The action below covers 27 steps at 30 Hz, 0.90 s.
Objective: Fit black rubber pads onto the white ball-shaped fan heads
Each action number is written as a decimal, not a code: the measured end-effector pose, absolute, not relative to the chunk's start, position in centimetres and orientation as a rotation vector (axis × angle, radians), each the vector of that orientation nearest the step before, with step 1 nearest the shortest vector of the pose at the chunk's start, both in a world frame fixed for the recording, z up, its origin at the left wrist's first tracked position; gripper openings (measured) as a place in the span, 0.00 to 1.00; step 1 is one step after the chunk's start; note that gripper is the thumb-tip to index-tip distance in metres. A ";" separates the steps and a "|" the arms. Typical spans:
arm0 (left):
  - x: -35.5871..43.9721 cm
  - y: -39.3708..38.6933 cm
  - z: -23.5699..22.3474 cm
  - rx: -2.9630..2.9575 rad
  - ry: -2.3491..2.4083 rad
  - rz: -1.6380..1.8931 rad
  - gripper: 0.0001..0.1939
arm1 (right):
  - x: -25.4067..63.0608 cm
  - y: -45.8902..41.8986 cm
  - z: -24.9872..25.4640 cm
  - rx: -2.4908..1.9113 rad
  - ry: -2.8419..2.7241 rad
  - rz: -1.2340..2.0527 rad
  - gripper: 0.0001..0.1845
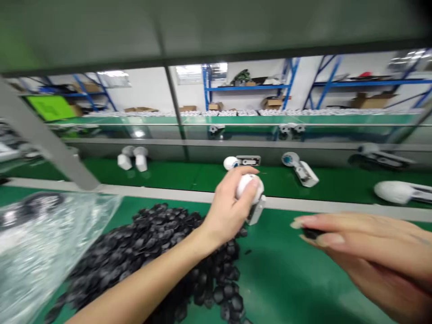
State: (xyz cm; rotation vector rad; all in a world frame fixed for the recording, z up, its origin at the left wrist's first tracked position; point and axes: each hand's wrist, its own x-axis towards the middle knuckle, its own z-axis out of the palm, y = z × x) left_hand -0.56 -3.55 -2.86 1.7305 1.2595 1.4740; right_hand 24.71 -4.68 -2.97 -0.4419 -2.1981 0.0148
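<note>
**What is nearest the camera?**
A heap of black faceted pieces is spread over a green mat, and a clear plastic bag is laid at its left, with dark pieces showing through the film.

**What is held over it?**
A white ball-headed plastic unit is gripped in the left hand, above the heap's far right side. The fingers are curled closed over the ball.

**Which way does it point?**
Its long axis is tilted close to upright in the view. The ball end is turned up and away, while a white rectangular bracket is pointed down toward the wearer, slightly rightward.

**And the other hand?**
The right hand is extended in from the right, well apart from the unit. Its fingertips are pressed together, and a small black piece is pinched between them.

**What is seen farther off?**
Beyond a grey strip, a second green belt is set with more white units. Behind a glass pane, blue shelving is stocked with cardboard boxes.
</note>
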 end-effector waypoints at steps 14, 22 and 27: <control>-0.8 -3.4 -1.9 1.577 1.461 1.303 0.27 | 22.7 -4.6 0.2 -0.324 -2.024 -0.204 0.08; -0.3 -4.3 -0.7 1.190 1.131 1.012 0.33 | 21.0 -3.7 0.1 -0.526 -1.727 0.414 0.08; 0.8 -5.3 0.1 0.895 0.984 0.991 0.23 | 20.6 -3.9 0.1 -0.689 -1.635 0.878 0.06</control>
